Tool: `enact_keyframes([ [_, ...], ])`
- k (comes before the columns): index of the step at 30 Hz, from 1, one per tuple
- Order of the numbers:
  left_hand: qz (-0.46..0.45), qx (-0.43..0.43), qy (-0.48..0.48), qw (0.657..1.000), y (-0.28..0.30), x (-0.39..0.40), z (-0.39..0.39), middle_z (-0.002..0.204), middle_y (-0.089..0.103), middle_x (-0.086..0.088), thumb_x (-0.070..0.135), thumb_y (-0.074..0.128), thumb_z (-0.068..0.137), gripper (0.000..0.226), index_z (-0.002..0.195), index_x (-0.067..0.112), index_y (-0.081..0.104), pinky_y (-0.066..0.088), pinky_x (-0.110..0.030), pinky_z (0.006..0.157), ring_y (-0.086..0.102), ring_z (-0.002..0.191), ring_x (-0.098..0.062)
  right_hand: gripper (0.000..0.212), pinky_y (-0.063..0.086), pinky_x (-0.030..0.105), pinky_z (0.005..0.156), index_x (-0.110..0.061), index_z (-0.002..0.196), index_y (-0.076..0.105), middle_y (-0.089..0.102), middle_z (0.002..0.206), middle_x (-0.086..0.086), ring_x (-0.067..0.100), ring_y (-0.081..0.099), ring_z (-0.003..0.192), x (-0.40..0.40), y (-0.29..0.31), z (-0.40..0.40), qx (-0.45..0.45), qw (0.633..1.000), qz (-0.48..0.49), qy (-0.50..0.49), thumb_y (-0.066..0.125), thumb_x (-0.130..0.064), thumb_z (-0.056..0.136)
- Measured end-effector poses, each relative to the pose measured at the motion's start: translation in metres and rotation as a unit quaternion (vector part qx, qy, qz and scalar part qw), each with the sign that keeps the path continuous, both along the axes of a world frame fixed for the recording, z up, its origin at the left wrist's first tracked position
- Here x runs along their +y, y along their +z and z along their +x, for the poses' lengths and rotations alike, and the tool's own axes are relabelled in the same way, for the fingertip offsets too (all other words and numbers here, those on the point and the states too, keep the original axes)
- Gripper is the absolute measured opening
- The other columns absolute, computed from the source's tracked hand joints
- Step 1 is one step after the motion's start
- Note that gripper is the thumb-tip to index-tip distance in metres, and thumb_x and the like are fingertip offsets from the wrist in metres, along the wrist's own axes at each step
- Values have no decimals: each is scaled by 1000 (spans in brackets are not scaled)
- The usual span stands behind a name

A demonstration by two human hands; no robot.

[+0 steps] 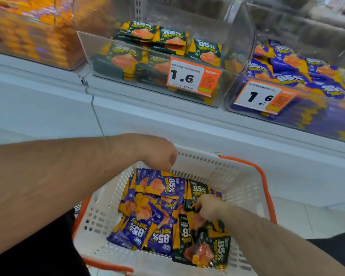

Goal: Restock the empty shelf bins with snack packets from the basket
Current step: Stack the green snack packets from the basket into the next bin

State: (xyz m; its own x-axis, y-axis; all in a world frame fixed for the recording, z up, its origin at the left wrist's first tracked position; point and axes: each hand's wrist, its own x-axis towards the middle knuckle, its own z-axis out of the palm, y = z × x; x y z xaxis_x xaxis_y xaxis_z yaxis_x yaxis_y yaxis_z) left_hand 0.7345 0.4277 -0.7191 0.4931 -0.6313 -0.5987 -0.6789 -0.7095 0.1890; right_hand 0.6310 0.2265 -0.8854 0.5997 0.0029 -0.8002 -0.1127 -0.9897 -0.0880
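Note:
A white basket (223, 176) with orange handles sits low in front of me, holding several purple snack packets (157, 184) on its left and dark green snack packets (217, 250) on its right. My left hand (157, 154) hangs over the basket's far left corner; its fingers point down behind a purple packet and are hidden. My right hand (208, 206) reaches into the basket's middle, fingers curled and pinching a green packet (197, 193). Above, a clear bin (100, 56) holds green packets and the bin to its right (235, 90) holds purple ones.
An orange price tag reading 1.6 (191, 76) hangs on the green bin; a second tag (265, 97) hangs on the purple bin. A bin of orange packets (32, 34) stands at upper left. A white shelf front (167, 120) runs across.

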Motion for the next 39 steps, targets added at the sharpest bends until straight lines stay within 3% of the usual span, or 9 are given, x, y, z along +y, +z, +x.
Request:
enact_keyframes([
  [8, -54, 42, 111, 991, 5, 17, 14, 132, 56, 4, 38, 54, 96, 38, 129, 19, 57, 42, -31, 97, 53, 115, -16, 20, 37, 25, 55, -29, 74, 56, 56, 77, -6, 15, 55, 75, 12, 112, 66, -190, 972, 126, -46, 60, -21, 92],
  [13, -66, 104, 178, 976, 19, 32, 18, 119, 60, 2, 44, 57, 94, 47, 132, 16, 53, 52, -34, 88, 61, 102, -17, 18, 37, 15, 52, -17, 74, 62, 56, 66, -3, 2, 50, 57, 19, 167, 83, -249, 907, 296, -168, 67, -12, 90],
  [17, -170, 205, 265, 927, 38, 44, 25, 103, 66, 1, 27, 65, 93, 18, 108, 18, 61, 57, -30, 77, 68, 93, -16, 12, 48, 15, 64, 2, 102, 61, 68, 89, 12, 14, 60, 77, 29, 186, 78, -265, 829, 422, -255, 60, 5, 90],
  [22, -372, 183, 377, 829, 75, 60, 39, 90, 74, -7, 15, 68, 90, 9, 97, 9, 66, 54, -28, 64, 68, 79, -18, 43, 46, 30, 48, -16, 92, 38, 59, 91, 10, 19, 57, 60, 45, 203, 62, -329, 768, 462, -297, 67, 14, 79],
  [25, -453, 153, 393, 785, 92, 63, 40, 103, 74, -9, 12, 67, 90, 18, 108, 10, 66, 55, -31, 68, 70, 92, -26, 52, 40, 32, 51, -18, 88, 31, 55, 89, 14, 21, 46, 62, 52, 219, 62, -422, 742, 459, -248, 71, 12, 76],
  [28, -479, 89, 376, 789, 104, 62, 38, 109, 65, 5, 18, 69, 89, 28, 116, 20, 62, 43, -31, 88, 58, 108, -17, 52, 50, 30, 57, -20, 86, 35, 66, 94, 4, 19, 59, 72, 54, 239, 70, -457, 720, 477, -212, 73, 14, 74],
  [32, -503, 31, 380, 776, 109, 57, 42, 126, 61, -3, 25, 72, 87, 49, 131, 12, 56, 43, -24, 90, 55, 117, -12, 32, 46, 26, 45, -13, 88, 54, 68, 85, 5, 20, 58, 63, 65, 257, 68, -395, 763, 480, -180, 63, 16, 81],
  [36, -611, -117, 422, 660, 120, 59, 47, 98, 70, 6, 28, 61, 94, 9, 88, 23, 67, 47, -23, 70, 61, 78, -4, 28, 44, 23, 42, -12, 94, 64, 73, 97, 9, 24, 68, 73, 72, 277, 79, -407, 651, 535, -352, 68, 11, 79],
  [39, -561, -284, 416, 658, 120, 68, 51, 89, 67, 12, 27, 55, 96, 13, 91, 27, 67, 42, -27, 71, 59, 77, -6, 30, 46, 21, 45, -16, 101, 66, 72, 102, 6, 13, 65, 60, 66, 296, 110, -469, 593, 498, -425, 74, 2, 78],
])
